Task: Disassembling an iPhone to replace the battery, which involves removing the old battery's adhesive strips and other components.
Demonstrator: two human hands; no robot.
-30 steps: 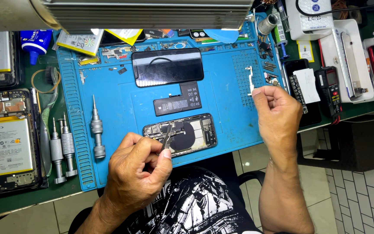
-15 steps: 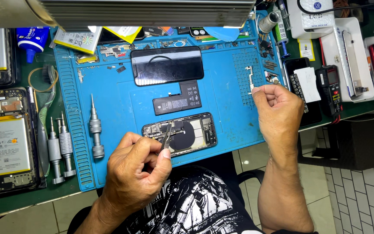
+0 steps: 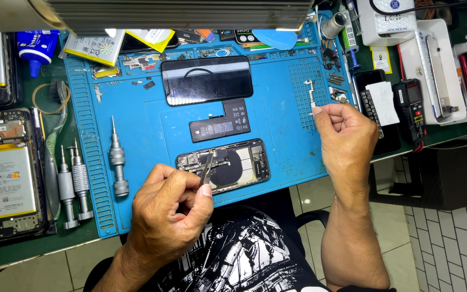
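On the left of the green tabletop point(image 3: 22, 254) lies an opened phone with a white-labelled battery point(image 3: 4, 181), and just right of it three silver precision screwdrivers point(image 3: 90, 170) rest on the ribbed left edge of the blue silicone repair mat point(image 3: 152, 135).

Little has changed over the last second. The left hand point(image 3: 171, 213) sits at the near edge of the mat as before, its grip pinched on a pair of slim metal tweezers point(image 3: 206, 168) whose tips stay over the left part of the opened black phone body with the round charging coil point(image 3: 224, 165). That phone has not shifted; it lies just beyond the left fingertips, touching only the tweezers as far as can be seen. Farther off lie a black L-shaped battery point(image 3: 220, 123) and a detached dark glass screen point(image 3: 206, 80).

The right hand point(image 3: 347, 138) has drifted slightly nearer and left, staying at the mat's right side. Its grip pinches a thin pale flex strip point(image 3: 310, 93) that rises from thumb and forefinger over the mat's small square-holed grid; the strip stands well apart from the phone body, so the part looks lifted clear of the work, not seated in it. Right of the hand lies a black and red handheld meter point(image 3: 413, 105).
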